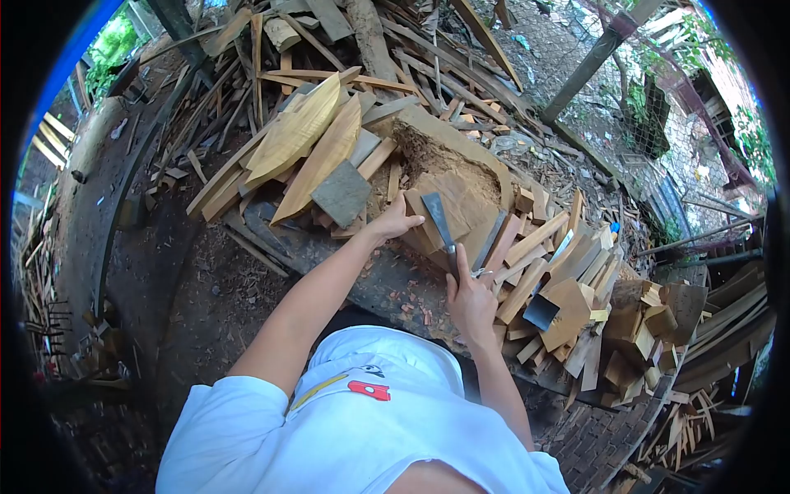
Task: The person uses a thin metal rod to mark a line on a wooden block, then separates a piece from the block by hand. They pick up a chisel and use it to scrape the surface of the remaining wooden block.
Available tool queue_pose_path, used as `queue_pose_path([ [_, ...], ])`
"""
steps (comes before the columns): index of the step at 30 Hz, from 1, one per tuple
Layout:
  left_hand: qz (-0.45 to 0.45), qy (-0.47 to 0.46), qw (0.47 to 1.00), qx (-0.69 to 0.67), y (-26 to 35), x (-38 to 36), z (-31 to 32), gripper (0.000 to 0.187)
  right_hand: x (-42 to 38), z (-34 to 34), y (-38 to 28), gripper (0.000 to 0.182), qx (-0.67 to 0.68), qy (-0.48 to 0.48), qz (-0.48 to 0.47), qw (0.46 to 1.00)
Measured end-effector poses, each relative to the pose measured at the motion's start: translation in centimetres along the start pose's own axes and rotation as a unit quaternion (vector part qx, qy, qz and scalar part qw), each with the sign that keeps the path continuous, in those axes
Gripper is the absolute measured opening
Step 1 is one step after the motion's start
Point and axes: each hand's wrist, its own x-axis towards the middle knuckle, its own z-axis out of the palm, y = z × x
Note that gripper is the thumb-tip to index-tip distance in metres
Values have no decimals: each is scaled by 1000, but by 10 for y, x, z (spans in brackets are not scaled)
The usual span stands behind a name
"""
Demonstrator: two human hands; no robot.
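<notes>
A wide-bladed chisel [439, 222] lies over a light wooden block [465, 203], its blade pointing up and left. Around its handle the fingers of my right hand [473, 298] are closed. My left hand [397, 221] rests against the left edge of the block, thumb stretched toward the blade and the other fingers along the side. Just left of that hand is a grey flat square piece [341, 194]. Two leaf-shaped carved boards [298, 132] lie further left. Wood shavings [426, 152] fill a hollow behind the block.
Stacked wood offcuts [568, 309] cover the bench's right side, with a dark square piece [541, 313] among them. A large heap of scrap wood [313, 41] rises behind the bench. Wire fencing with a slanting post [588, 70] stands at the back right.
</notes>
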Motion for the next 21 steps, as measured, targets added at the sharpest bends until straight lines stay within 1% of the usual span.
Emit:
queue_pose_path([
  [4, 14, -29, 999, -19, 2, -1, -2, 97, 24, 8, -6, 62, 19, 1, 3, 1000],
  [5, 17, -31, 999, -20, 4, -3, -4, 95, 19, 5, -7, 62, 20, 4, 3, 1000],
  [7, 24, -21, 999, -11, 10, -9, -3, 93, -3, -2, -5, 62, -17, 45, -24, 999],
  [9, 25, -8, 1000, -7, 7, -7, -1, 91, -16, 2, 2, 63, -17, 33, -25, 999],
  [11, 21, 31, 999, -11, 0, -3, 3, 87, -18, 4, 2, 64, -14, 20, -16, 1000],
  [12, 21, 29, 999, -10, -2, -1, 3, 87, -9, 4, -2, 63, -11, 14, -11, 1000],
  [14, 18, -6, 998, -62, 6, -7, 0, 89, 4, 4, -6, 63, -5, 9, -3, 1000],
  [15, 18, -8, 998, -59, 7, -9, -1, 89, 9, 7, -7, 63, 0, 18, -11, 1000],
  [17, 15, 2, 999, -35, 8, -8, -1, 89, 6, 7, -6, 63, 5, 30, -18, 999],
  [20, 29, 23, 999, -3, 7, -7, 1, 88, -12, 0, 1, 63, 8, 22, -13, 1000],
  [21, 25, 24, 999, -5, 4, -8, 1, 88, -16, -4, 1, 62, 5, 7, -1, 1000],
])
